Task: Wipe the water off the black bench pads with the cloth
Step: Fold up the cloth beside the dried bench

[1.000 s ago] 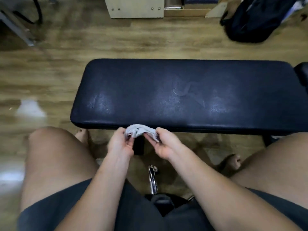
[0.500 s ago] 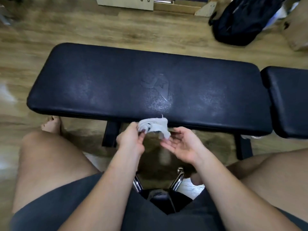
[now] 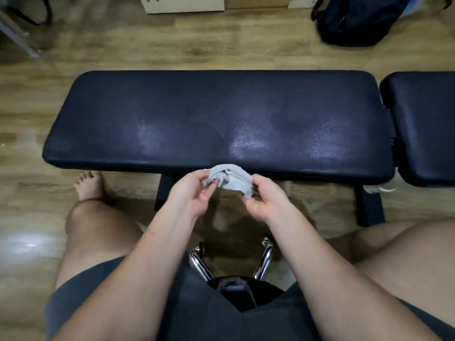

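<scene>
Floor: light brown wood-grain planks [image 3: 221,45], running left to right.
Far edge: pale beige wooden cabinet base [image 3: 184,4] with screw heads.
Upper right: black fabric backpack [image 3: 354,23] on the floor.
Light: soft white glare patch [image 3: 29,244], left.

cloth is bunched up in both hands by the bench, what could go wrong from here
The cloth, wadded between the left hand and right hand, may smear the wet patches on the long pad rather than lift them.
The shorter pad at the right could get skipped.
Water pushed off the near edge may wet the wood floor by the bare foot.
</scene>
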### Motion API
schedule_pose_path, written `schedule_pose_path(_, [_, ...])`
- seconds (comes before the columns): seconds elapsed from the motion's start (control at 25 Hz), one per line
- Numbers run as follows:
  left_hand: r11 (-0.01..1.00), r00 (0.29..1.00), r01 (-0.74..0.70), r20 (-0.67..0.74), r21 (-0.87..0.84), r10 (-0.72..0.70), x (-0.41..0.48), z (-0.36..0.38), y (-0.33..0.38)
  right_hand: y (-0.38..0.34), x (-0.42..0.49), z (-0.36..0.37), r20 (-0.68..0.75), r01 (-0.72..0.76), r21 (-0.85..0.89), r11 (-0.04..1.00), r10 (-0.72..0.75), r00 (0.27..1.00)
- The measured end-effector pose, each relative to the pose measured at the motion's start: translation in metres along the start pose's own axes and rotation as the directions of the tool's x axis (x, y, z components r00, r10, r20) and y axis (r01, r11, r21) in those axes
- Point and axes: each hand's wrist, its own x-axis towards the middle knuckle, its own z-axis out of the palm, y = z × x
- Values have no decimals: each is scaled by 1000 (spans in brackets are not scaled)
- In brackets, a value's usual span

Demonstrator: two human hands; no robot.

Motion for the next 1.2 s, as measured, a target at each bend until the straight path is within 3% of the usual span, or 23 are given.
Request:
schedule_pose_path(0.12, [989,986,146,75,23,-148,-3,52,-51,-44,-17,-45,-196,160,164,973,-127,972])
schedule_pose_path(0.2, [981,977,193,88,-9,-192,-5,70,-72,-59,-25,-60,-254,225,250,942,-160,954])
schedule_pose_path(0.32, [993,990,121,71,0,-120,-8,56,-63,-44,-9,-47,-157,152,224,963,-118,980])
schedule_pose_path(0.44, [996,998,-10,-62,-84,5,0,19,-20,-10,2,-13,-5,-22,172,985,23,1000])
schedule_pose_path(0.6, [996,991,-67,-117,-58,60,-8,27,-22,-11,-6,-6,-33,-48,198,979,55,998])
schedule_pose_path(0.68, [999,996,-37,-75,18,38,-17,58,-57,-33,-11,-27,-49,13,284,959,1,999])
schedule_pose_path(0.8, [999,994,45,-94,-28,-48,-19,93,-91,-61,-13,-61,-113,111,389,915,-73,991])
schedule_pose_path(0.92, [988,986,152,59,15,-153,-22,122,-124,-91,-19,-94,-179,236,411,881,-176,968])
schedule_pose_path(1.04, [964,946,267,189,11,-264,-35,165,-170,-132,-29,-137,-202,409,484,773,-356,912])
schedule_pose_path(1.2, [946,926,321,223,-41,-305,-37,177,-176,-143,-40,-138,-226,439,463,770,-377,898])
